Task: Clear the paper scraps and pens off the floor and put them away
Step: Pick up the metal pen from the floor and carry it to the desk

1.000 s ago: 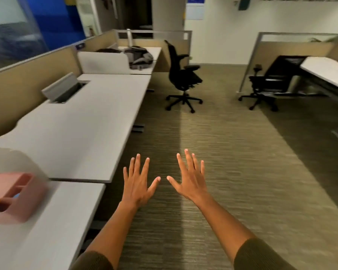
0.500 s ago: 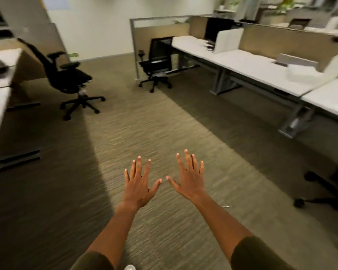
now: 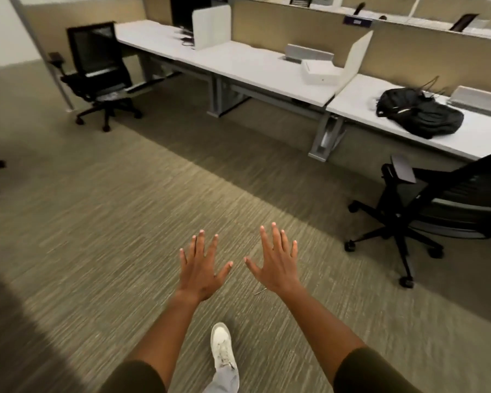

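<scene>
Over the carpet: both arms reach forward from the bottom edge, palms down, holding nothing.
Left hand (image 3: 200,268): at about 6 o'clock, fingers spread apart and straight, thumb out toward the other hand.
Right hand (image 3: 277,263): just beside the left, at about 5 o'clock, fingers likewise fanned apart and empty; the two thumbs point at each other without touching.
Thin object (image 3: 260,291): a small pale sliver lies on the carpet (image 3: 97,222) just below the right hand's thumb side; possibly a pen or scrap, too small and blurred to tell which.
Shoe (image 3: 221,346): a white sneaker on a light trouser leg stands on the floor between the forearms, toe pointing to 12 o'clock.
Desks (image 3: 253,63): a row of white tops runs from 12 toward 3 o'clock against tan partitions.
Bag (image 3: 420,114): a black backpack lies on the desk at 2 o'clock.
White box (image 3: 321,72): sits on the desk at 1 o'clock, beside an upright white divider.
Chairs: one black office chair (image 3: 97,72) at 11 o'clock by the desk end; another (image 3: 437,205) at 3 o'clock, near the right hand but apart from it.
</scene>
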Action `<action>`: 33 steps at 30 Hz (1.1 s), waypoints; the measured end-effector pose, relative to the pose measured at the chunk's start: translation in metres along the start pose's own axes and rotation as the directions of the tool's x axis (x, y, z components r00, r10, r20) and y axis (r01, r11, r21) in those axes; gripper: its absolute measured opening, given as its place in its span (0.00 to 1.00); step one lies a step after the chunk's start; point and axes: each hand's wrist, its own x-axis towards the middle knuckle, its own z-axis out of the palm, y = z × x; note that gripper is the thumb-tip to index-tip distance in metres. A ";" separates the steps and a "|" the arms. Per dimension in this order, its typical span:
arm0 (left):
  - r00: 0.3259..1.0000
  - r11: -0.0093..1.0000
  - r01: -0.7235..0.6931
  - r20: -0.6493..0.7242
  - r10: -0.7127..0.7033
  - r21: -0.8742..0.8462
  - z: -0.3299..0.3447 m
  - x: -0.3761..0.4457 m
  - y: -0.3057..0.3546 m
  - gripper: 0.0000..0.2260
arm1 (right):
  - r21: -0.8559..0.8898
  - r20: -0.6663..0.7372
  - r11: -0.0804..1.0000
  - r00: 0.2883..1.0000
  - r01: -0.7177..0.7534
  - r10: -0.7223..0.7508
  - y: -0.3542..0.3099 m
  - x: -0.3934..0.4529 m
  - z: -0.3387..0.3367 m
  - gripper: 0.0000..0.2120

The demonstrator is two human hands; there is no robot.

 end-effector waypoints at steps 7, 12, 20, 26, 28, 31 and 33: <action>0.993 0.996 -0.074 0.086 0.079 -0.056 0.010 0.141 0.013 0.37 | 0.020 0.081 0.989 0.986 -0.150 0.148 0.036 0.115 0.014 0.42; 0.980 0.993 -0.090 0.171 0.102 -0.075 0.023 0.201 0.013 0.37 | 0.053 0.142 0.967 0.961 -0.247 0.238 0.055 0.160 0.035 0.38; 0.948 0.995 -0.093 0.303 0.101 -0.039 0.113 0.265 0.002 0.37 | 0.009 0.315 0.951 0.903 -0.309 0.291 0.097 0.202 0.128 0.36; 0.915 0.995 -0.101 0.391 0.098 -0.013 0.219 0.286 -0.019 0.36 | -0.030 0.430 0.949 0.853 -0.313 0.295 0.132 0.216 0.233 0.34; 0.906 0.995 -0.096 0.413 0.089 -0.004 0.262 0.294 -0.030 0.36 | -0.038 0.437 0.947 0.847 -0.320 0.304 0.150 0.221 0.276 0.33; 0.887 0.994 -0.109 0.455 0.082 0.032 0.318 0.303 -0.047 0.37 | -0.056 0.462 0.933 0.819 -0.356 0.340 0.175 0.227 0.334 0.33; 0.877 0.992 -0.120 0.472 0.091 0.032 0.353 0.306 -0.058 0.37 | -0.069 0.472 0.925 0.805 -0.372 0.359 0.191 0.231 0.372 0.33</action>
